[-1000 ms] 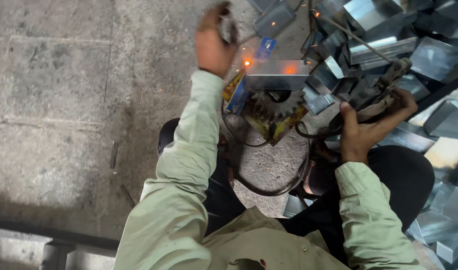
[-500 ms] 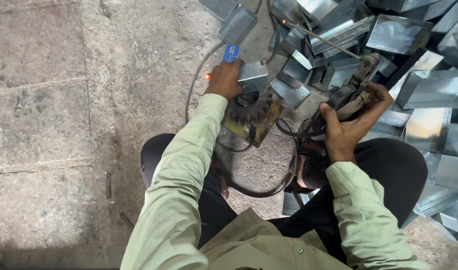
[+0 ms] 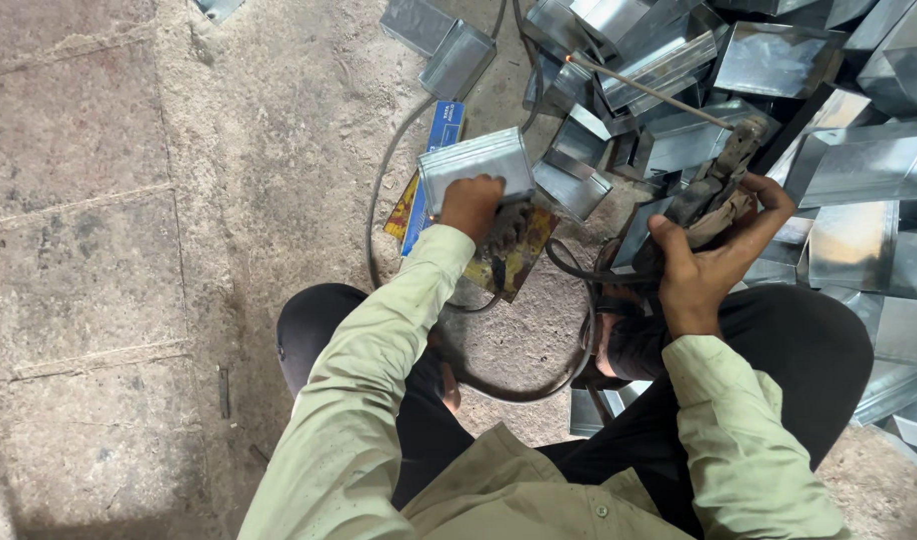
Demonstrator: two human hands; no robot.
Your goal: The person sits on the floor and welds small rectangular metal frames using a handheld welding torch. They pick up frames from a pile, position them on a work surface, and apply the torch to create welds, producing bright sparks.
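The left hand (image 3: 471, 204) is pressed down, fingers curled, on the near edge of a folded metal box (image 3: 476, 166) lying just beyond it. The right hand (image 3: 714, 255) is wrapped around a welding holder (image 3: 721, 178), its rod (image 3: 644, 90) slanting far left. The ground is rough concrete floor (image 3: 159, 200). A heap of metal boxes (image 3: 859, 130) fills the far right. A flat blue packet (image 3: 437, 150) lies left of the box.

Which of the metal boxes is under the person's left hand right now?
The left hand rests on the metal box lying apart beside the blue packet; the others sit in the heap at right.
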